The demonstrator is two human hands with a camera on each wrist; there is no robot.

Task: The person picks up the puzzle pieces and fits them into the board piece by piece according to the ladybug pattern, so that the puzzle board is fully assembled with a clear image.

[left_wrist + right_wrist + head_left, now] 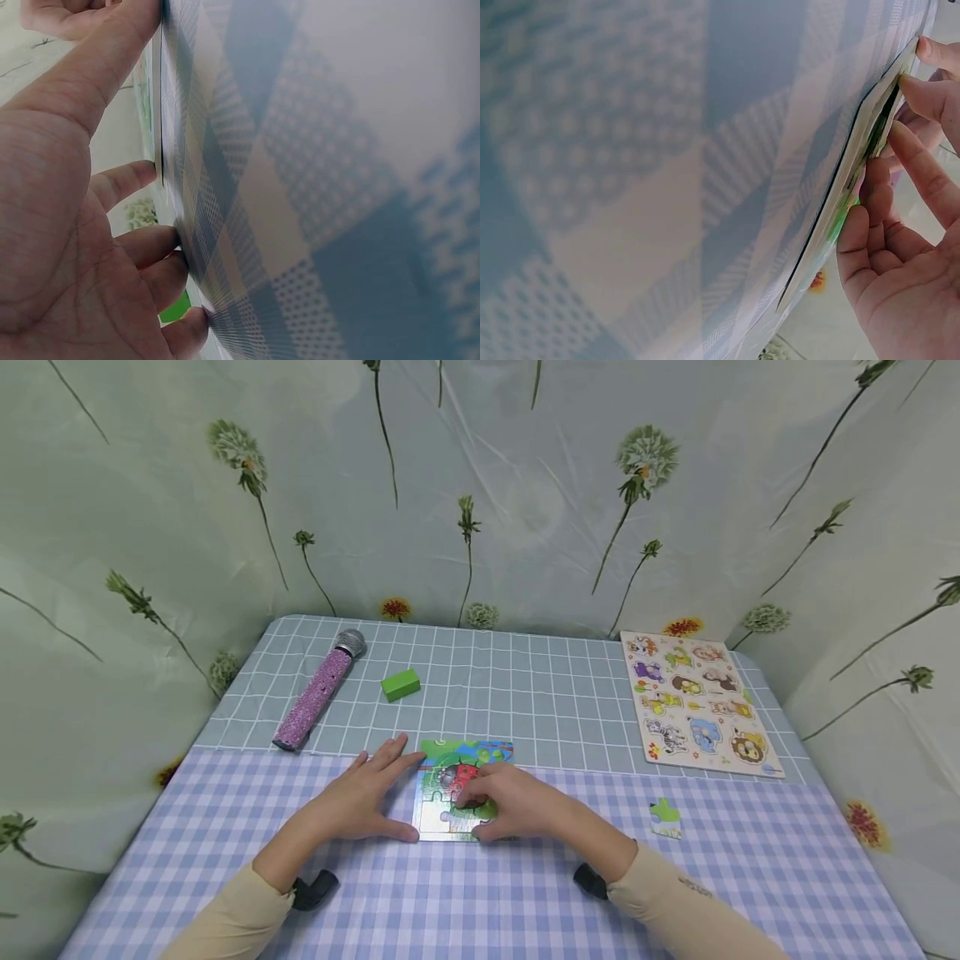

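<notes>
A jigsaw puzzle (431, 818) with a ladybug picture lies in its flat tray on the checked cloth. Along its left side, my left hand (367, 797) rests with fingers spread, the thumb at the near left corner and the index finger by the upper left edge. My right hand (521, 802) is over the puzzle's right half, thumb and index finger pinching a puzzle piece (883, 124) that stands slightly tilted above the tray in the right wrist view. The hand hides much of that side. Further right lies a loose green and white puzzle portion (665, 818).
A glittery pink microphone (318, 693) lies at the back left, beside a green block (401, 685). At the back right is a wooden animal peg board (693, 706). A flower-printed curtain (510, 510) hangs behind the table.
</notes>
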